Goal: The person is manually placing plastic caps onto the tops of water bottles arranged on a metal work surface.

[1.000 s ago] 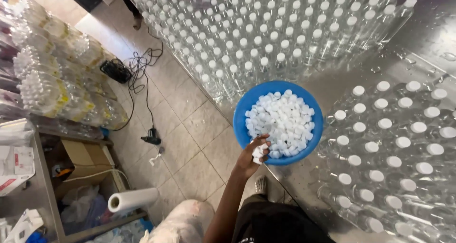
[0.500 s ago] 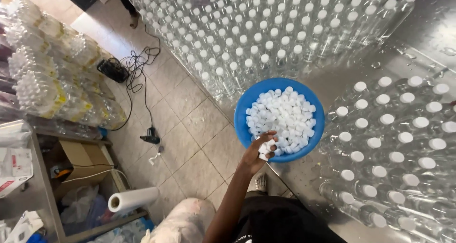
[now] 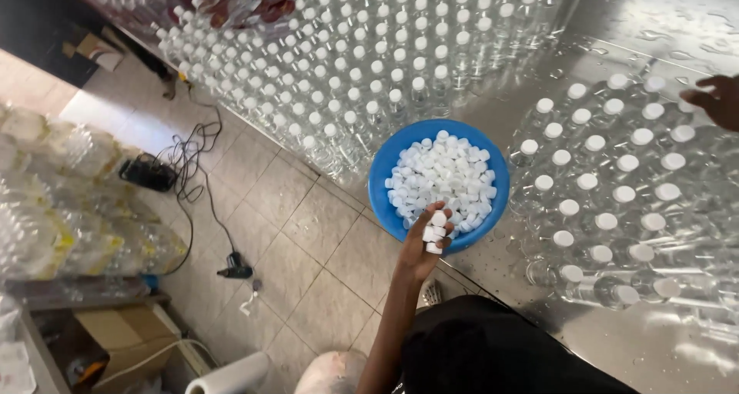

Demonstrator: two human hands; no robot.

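we see our left hand at the near rim of a round blue bowl, fingers closed around a small clutch of white bottle caps; two or three of them show stacked between the fingertips. just beyond the hand, the bowl is heaped with more white caps, and it sits on the edge of a wet, shiny metal worktop. to the right of the hand stands a block of clear plastic bottles already topped with white caps, packed side by side. our right hand shows only in part at the far right edge, over that block of bottles, well apart from the left hand; we cannot tell whether it grips anything. beyond the bowl, a much larger field of capped clear bottles stretches away in rows. to the left of the hand and below the worktop lies a tiled floor with a black cable trailing across it, and further left are shrink-wrapped packs of bottles.
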